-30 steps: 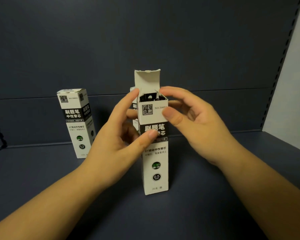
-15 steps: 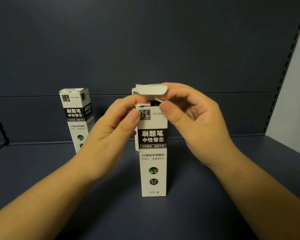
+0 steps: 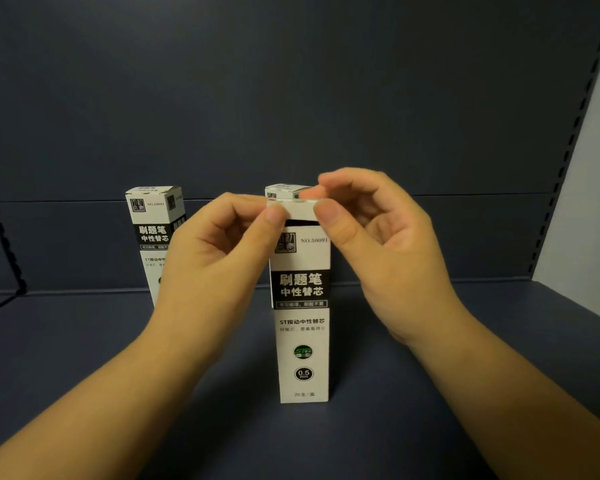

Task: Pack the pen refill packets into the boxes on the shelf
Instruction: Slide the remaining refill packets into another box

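A tall white and black refill box (image 3: pixel 302 337) stands upright on the dark shelf (image 3: pixel 84 341), in the middle. Its top flap (image 3: pixel 300 208) is folded forward over the opening, with a dark gap still showing under it. My left hand (image 3: pixel 219 258) pinches the flap's left end with thumb and forefinger. My right hand (image 3: pixel 378 244) pinches its right end the same way. What the box holds is hidden.
A shut box of the same kind (image 3: pixel 155 233) stands at the back left, partly behind my left hand. Another one (image 3: pixel 284 191) peeks out directly behind the middle box. The shelf's back panel (image 3: pixel 291 98) rises behind, and a pale wall (image 3: pixel 586 202) is at the right.
The flap stood upright a second ago; both hands have folded it forward and down over the opening. The box stayed upright in the same spot.
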### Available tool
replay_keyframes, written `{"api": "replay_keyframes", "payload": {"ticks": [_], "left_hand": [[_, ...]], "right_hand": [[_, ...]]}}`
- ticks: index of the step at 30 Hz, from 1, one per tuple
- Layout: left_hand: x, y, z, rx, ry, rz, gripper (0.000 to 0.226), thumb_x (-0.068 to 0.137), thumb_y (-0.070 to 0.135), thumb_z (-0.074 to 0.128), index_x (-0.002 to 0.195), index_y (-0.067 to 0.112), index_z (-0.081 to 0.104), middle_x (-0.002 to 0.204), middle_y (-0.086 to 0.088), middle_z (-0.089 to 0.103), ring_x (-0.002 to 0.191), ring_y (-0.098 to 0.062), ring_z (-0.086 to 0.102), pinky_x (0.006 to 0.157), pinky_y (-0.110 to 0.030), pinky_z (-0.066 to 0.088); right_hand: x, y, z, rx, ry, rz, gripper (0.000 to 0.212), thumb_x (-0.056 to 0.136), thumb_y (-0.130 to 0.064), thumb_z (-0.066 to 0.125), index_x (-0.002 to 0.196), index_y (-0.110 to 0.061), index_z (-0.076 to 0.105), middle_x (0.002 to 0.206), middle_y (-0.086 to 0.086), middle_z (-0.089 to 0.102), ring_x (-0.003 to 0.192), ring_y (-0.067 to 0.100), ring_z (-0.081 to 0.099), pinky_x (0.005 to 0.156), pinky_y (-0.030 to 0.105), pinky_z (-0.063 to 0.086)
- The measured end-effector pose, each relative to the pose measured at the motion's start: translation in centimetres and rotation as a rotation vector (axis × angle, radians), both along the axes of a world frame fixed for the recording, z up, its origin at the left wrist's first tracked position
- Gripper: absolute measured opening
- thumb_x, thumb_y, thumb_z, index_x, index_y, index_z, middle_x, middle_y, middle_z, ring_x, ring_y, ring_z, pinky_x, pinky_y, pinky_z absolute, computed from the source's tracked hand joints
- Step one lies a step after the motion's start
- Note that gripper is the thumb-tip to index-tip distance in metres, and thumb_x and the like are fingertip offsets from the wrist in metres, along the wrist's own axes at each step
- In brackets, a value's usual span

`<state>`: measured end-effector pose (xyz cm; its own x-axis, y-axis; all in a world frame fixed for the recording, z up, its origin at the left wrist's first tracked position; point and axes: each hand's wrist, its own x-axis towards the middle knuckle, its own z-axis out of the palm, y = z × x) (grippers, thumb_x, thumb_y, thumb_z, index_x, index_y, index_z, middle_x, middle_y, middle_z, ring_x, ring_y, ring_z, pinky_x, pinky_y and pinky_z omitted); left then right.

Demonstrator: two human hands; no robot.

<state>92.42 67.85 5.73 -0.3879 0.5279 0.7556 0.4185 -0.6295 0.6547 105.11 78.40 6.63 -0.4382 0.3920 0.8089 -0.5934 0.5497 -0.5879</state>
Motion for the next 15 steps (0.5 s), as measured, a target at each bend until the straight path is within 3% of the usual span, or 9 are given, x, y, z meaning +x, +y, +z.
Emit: {"api": "replay_keyframes", "payload": {"ticks": [4,11,15], "left_hand": [[0.03,-0.31,0.12,-0.009,0.071,0.012,0.014,0.086,0.034,0.065,0.093,0.025,0.072,0.104,0.002,0.076,0.098,-0.017,0.071,0.082,-0.028,0.056],[0.27,-0.3,0.22,-0.014,-0.005,0.021,0.01,0.08,0.036,0.062,0.074,0.034,0.07,0.084,0.005,0.073,0.083,-0.013,0.068,0.075,-0.031,0.054],[0.02,-0.35,0.37,-0.038,-0.118,-0.091,0.005,0.076,0.026,0.067,0.075,0.03,0.065,0.087,0.0,0.07,0.083,-0.016,0.066,0.073,-0.031,0.051]], "right_hand": [[0.06,-0.21,0.07,-0.001,-0.005,0.004,0.013,0.093,-0.017,0.064,0.105,-0.019,0.068,0.106,-0.002,0.074,0.105,0.014,0.07,0.089,0.028,0.056],[-0.17,0.05,-0.18,0.019,-0.022,-0.021,0.013,0.096,-0.013,0.063,0.107,-0.014,0.069,0.11,0.006,0.073,0.107,0.021,0.07,0.093,0.039,0.057],[-0.26,-0.16,-0.21,0.023,-0.033,-0.006,0.014,0.095,-0.017,0.064,0.108,-0.014,0.069,0.111,0.005,0.073,0.107,0.02,0.07,0.092,0.036,0.057]]}}
